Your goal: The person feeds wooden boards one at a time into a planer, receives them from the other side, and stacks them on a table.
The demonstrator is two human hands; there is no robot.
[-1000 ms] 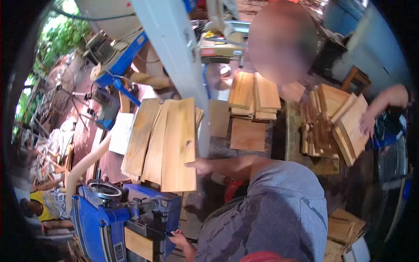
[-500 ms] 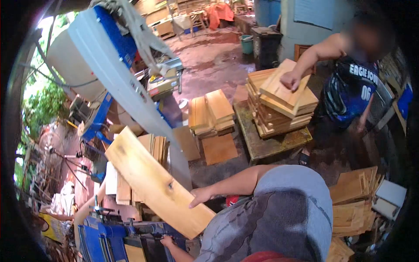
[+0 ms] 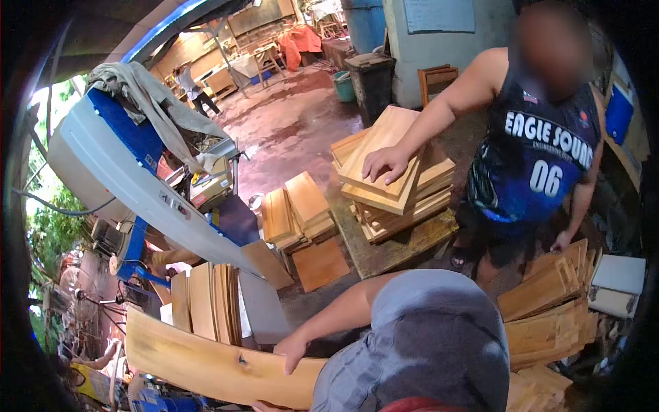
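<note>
A long wooden board (image 3: pixel 206 364) with a dark knot lies across the lower left of the head view. My right hand (image 3: pixel 294 351) is closed over its upper edge near my body, thumb and fingers on the wood. At the board's lower edge, my left hand (image 3: pixel 266 406) shows only in part, gripping from below; the picture's bottom cuts it off. A blue machine (image 3: pixel 171 402) shows under the board, mostly hidden by it. Behind the board stands a row of upright wooden boards (image 3: pixel 206 302).
A co-worker (image 3: pixel 535 151) rests one hand on a stack of boards (image 3: pixel 384 154) upon a low table (image 3: pixel 439 230). More boards (image 3: pixel 298 206) lie on the floor, others (image 3: pixel 549 309) at right. A large white-and-blue machine (image 3: pixel 151 185) stands left. Another person in yellow (image 3: pixel 93 381) is lower left.
The board has swung down at its far end and now lies more level. My left hand has left the blue machine and come to the board's lower edge. The co-worker's hand has opened flatter.
</note>
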